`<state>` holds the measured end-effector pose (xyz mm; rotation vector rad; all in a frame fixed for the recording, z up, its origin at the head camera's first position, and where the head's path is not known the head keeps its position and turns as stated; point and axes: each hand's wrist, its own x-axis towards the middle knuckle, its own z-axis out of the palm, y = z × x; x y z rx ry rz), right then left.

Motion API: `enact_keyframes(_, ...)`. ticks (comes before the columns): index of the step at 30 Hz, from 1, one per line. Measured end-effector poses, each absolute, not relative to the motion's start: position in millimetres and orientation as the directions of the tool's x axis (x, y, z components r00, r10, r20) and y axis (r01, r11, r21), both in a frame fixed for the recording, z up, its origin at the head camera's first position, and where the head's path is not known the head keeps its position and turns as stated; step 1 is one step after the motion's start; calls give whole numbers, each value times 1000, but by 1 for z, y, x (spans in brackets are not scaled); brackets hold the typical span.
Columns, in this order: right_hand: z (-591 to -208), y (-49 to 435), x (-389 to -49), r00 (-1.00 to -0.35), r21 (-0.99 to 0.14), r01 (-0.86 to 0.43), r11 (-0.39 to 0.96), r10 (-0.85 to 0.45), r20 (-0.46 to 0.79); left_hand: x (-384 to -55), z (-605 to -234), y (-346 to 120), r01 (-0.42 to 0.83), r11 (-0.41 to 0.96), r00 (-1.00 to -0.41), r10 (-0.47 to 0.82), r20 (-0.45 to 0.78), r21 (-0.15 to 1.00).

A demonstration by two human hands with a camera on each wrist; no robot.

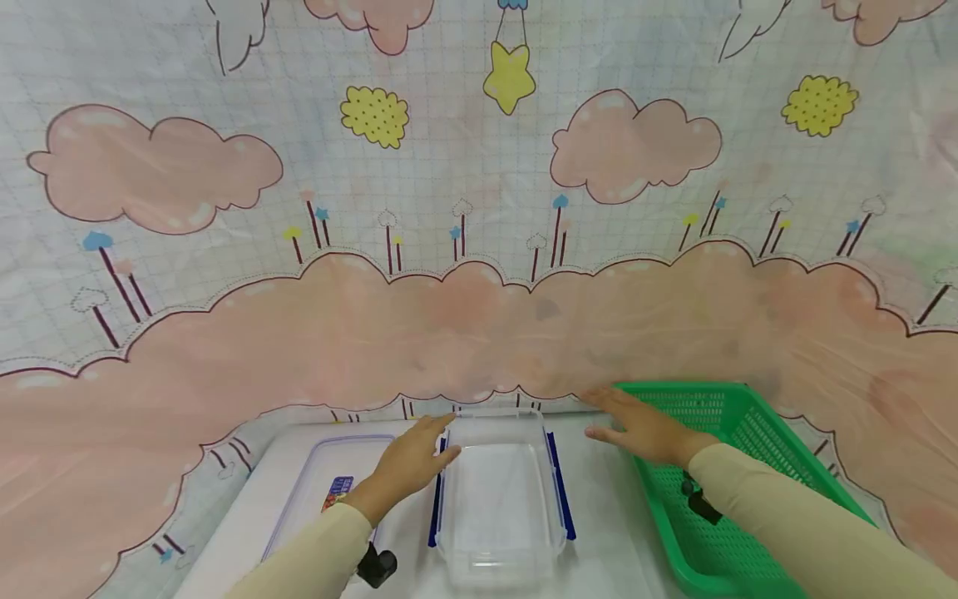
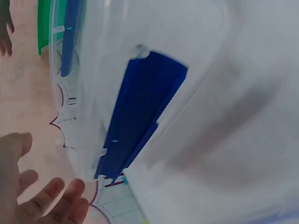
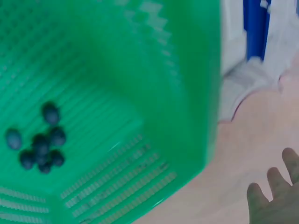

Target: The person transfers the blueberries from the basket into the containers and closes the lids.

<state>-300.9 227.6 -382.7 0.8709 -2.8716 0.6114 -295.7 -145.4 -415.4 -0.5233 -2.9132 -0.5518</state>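
Note:
A clear plastic food container [image 1: 494, 491] with blue side clips stands uncovered at the middle of the white table. My left hand [image 1: 407, 466] reaches over its far left edge, fingers extended; whether they touch the rim I cannot tell. In the left wrist view, one blue clip [image 2: 140, 112] hangs beside the container wall, and the fingers look relaxed and hold nothing. My right hand [image 1: 644, 428] hovers with spread fingers over the left rim of a green basket [image 1: 771, 441]. Several dark round berries [image 3: 42, 142] lie on the basket floor in the right wrist view.
A clear lid [image 1: 295, 491] with a purplish edge and a small colourful label [image 1: 338, 491] lies flat left of the container. A cloth printed with pink clouds [image 1: 479, 333] hangs behind the white table [image 1: 606, 499].

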Motion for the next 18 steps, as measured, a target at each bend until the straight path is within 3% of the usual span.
enact_keyframes(5,-375,259,-307,-864,-385,-504,773,-461,204,-288,-434,-147,258,765,-964,164,209,590)
enact_keyframes(9,-371,285,-311,-905,-411,-424,807,-380,189,-280,-442,-146,208,651,-977,110,181,730)
enact_keyframes(18,-382,338,-314,-949,-435,-307,846,-241,202,-278,-458,-140,85,554,-995,4,100,828)
